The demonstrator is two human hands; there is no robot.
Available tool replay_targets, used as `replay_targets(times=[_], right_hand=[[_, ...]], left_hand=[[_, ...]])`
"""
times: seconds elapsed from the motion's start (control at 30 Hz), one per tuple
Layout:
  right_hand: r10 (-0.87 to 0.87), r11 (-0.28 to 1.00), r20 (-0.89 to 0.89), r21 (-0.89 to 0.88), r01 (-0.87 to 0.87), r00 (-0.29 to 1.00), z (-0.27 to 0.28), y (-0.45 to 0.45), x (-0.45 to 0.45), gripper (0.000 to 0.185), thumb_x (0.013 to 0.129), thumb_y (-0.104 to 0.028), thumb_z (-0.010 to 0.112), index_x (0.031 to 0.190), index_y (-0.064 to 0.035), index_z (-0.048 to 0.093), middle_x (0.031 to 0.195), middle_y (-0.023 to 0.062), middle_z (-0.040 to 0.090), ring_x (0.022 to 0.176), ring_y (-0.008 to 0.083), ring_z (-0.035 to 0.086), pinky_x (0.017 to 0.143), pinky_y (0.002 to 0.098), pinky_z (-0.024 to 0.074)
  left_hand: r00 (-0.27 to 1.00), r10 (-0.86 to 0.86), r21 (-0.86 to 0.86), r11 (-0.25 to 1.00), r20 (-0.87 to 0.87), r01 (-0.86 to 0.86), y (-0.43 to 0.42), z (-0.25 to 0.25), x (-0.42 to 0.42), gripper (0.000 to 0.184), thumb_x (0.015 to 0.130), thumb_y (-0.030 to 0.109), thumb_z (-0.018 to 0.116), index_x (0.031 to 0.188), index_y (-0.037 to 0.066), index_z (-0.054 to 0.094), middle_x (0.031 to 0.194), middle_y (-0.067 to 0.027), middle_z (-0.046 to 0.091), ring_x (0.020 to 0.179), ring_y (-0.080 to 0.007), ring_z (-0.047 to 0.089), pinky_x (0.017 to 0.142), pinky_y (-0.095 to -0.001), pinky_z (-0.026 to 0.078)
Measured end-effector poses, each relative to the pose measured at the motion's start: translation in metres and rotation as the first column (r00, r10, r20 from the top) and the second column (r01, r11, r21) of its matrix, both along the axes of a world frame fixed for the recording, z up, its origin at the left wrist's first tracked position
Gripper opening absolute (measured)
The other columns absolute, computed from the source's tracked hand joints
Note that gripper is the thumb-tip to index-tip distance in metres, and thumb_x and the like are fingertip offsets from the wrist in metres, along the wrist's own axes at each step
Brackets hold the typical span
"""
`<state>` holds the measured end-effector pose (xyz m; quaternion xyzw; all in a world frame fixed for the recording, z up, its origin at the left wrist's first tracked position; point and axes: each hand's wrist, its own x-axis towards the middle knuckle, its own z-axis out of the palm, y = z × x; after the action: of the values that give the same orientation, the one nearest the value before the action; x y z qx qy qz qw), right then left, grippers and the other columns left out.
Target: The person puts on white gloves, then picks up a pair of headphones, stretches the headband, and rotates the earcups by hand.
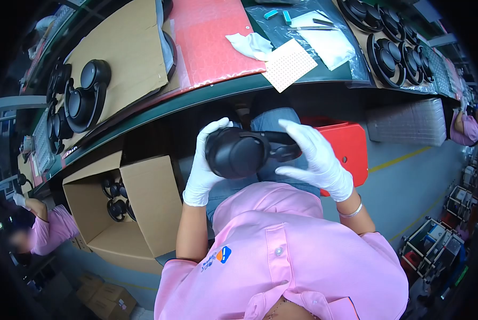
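Note:
A pair of black headphones (pixel 239 153) is held over my lap, with one large ear cup facing up. My left hand (pixel 202 165), in a white glove, wraps round that ear cup from the left side. On the other side, my gloved right hand (pixel 319 160) has its fingers and thumb spread apart around the far end of the headphones. Whether its fingertips touch the headphones, I cannot tell.
A bench edge (pixel 196 97) runs ahead, carrying headphones on cardboard (pixel 116 48), a pink mat (pixel 209 40), a dotted sheet (pixel 290 64) and a white cloth (pixel 252 47). An open carton (pixel 151 205) with headphones stands left, a red stool (pixel 348 154) right. Other people sit nearby.

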<state>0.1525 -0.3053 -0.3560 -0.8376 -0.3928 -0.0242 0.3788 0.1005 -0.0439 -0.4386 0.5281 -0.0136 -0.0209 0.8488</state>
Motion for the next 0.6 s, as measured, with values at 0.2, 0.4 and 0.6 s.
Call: replay_targets(times=[0.2,0.4,0.6], right_hand=[[0.1,0.991,0.019,0.092,-0.101,0.995,-0.018,0.014,-0.003,0.094,0.067,-0.01,0.087,0.143,-0.0194,0.033,0.147,0.0216,0.043,0.116,0.036,0.061,0.092,0.0404,0.0524],[0.176,0.973,-0.06,0.164,-0.164,0.983,-0.012,0.013,-0.001,0.085,0.065,-0.007,0.087,0.133,-0.0224,0.038,0.139,0.0215,0.049,0.109,0.0385,0.063,0.08,0.0367,0.0563],[0.203,0.976,-0.149,0.115,-0.187,0.968,-0.007,0.012,0.001,0.088,0.064,-0.008,0.088,0.133,-0.0238,0.037,0.137,0.0213,0.05,0.099,0.0378,0.067,0.074,0.0345,0.0578]], left_hand=[[0.947,-0.104,0.653,0.746,0.304,-0.128,-0.006,0.053,0.0,0.093,0.056,0.008,0.091,0.137,0.012,0.045,0.146,-0.0158,0.044,0.132,-0.0337,0.047,0.109,-0.0427,0.041],[0.918,-0.207,0.788,0.595,0.339,-0.157,0.002,0.066,0.0,0.093,0.055,0.007,0.091,0.137,0.015,0.045,0.144,-0.0178,0.045,0.132,-0.0365,0.048,0.106,-0.0415,0.043],[0.927,-0.256,0.795,0.602,0.275,-0.07,0.004,0.069,0.003,0.09,0.058,0.007,0.085,0.139,0.011,0.046,0.142,-0.016,0.047,0.131,-0.0361,0.047,0.11,-0.0425,0.039]])
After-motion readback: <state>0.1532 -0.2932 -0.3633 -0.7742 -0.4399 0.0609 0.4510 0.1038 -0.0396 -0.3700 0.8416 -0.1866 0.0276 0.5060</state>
